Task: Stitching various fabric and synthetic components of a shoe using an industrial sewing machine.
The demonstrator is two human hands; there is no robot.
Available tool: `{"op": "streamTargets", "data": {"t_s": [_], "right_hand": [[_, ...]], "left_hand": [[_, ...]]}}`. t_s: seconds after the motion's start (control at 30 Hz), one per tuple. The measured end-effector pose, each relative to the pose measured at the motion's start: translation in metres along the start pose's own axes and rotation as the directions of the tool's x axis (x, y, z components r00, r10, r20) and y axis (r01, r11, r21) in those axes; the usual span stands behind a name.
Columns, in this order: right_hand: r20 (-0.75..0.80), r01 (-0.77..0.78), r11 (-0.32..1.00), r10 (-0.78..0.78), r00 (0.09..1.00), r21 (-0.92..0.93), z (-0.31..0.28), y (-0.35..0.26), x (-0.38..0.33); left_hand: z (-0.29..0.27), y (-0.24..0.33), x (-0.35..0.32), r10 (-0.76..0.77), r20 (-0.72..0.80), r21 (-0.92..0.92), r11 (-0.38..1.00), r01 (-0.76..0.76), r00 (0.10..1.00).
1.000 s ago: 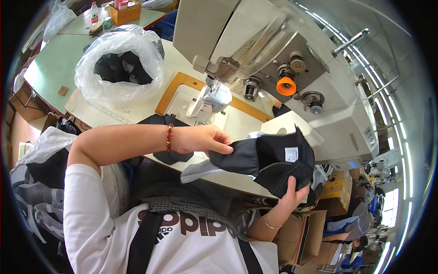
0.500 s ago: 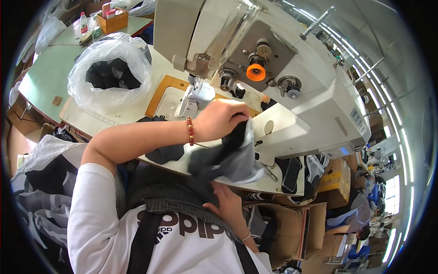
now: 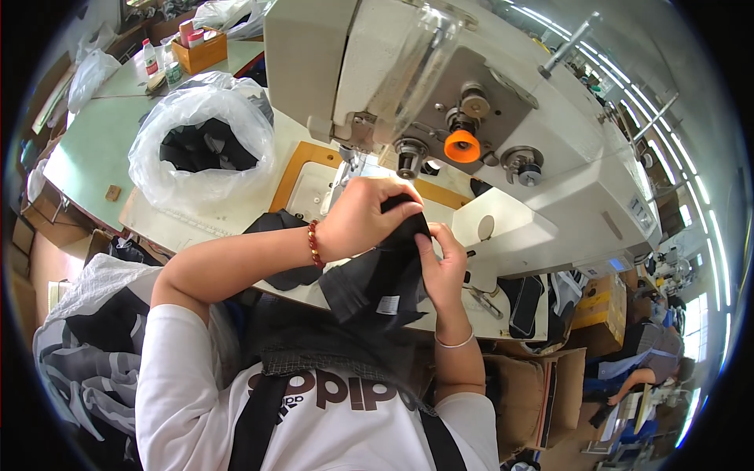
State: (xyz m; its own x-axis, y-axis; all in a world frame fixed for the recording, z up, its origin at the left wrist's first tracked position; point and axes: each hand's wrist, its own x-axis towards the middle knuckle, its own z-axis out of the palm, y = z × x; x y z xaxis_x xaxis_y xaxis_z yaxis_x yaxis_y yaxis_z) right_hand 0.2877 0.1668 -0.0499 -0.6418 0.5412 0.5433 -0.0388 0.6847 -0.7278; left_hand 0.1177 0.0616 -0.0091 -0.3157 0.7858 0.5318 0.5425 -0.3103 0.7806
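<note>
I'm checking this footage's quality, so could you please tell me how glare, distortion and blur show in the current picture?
In the head view, glare whitens part of the green table; ceiling lights bow along the right rim; left hand and right hand look fairly sharp; folds in the black cloth partly sink into darkness.

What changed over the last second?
The black fabric piece moved left; its white label now sits lower, nearer the person. The right hand, beneath it half a second ago, has risen and taken hold beside the left hand, which kept its grip. Unmoved: sewing machine, plastic bag.
</note>
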Motion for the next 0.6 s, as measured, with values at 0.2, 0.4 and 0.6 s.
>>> {"op": "streamTargets", "data": {"t_s": [0.2, 0.4, 0.6], "right_hand": [[0.051, -0.120, 0.981, 0.114, 0.992, 0.152, 0.004, 0.017, 0.011], [0.186, -0.142, 0.958, 0.096, 0.978, 0.249, 0.006, 0.016, 0.037], [0.123, -0.041, 0.956, 0.005, 0.992, 0.292, 0.025, 0.009, 0.041]], "left_hand": [[-0.006, -0.027, -0.019, -0.301, 0.072, -0.361, 0.881, 0.306, 0.951], [0.003, -0.052, -0.036, -0.391, 0.055, -0.535, 0.765, 0.357, 0.919], [-0.004, -0.050, -0.038, -0.409, -0.057, -0.502, 0.800, 0.328, 0.911]]}}
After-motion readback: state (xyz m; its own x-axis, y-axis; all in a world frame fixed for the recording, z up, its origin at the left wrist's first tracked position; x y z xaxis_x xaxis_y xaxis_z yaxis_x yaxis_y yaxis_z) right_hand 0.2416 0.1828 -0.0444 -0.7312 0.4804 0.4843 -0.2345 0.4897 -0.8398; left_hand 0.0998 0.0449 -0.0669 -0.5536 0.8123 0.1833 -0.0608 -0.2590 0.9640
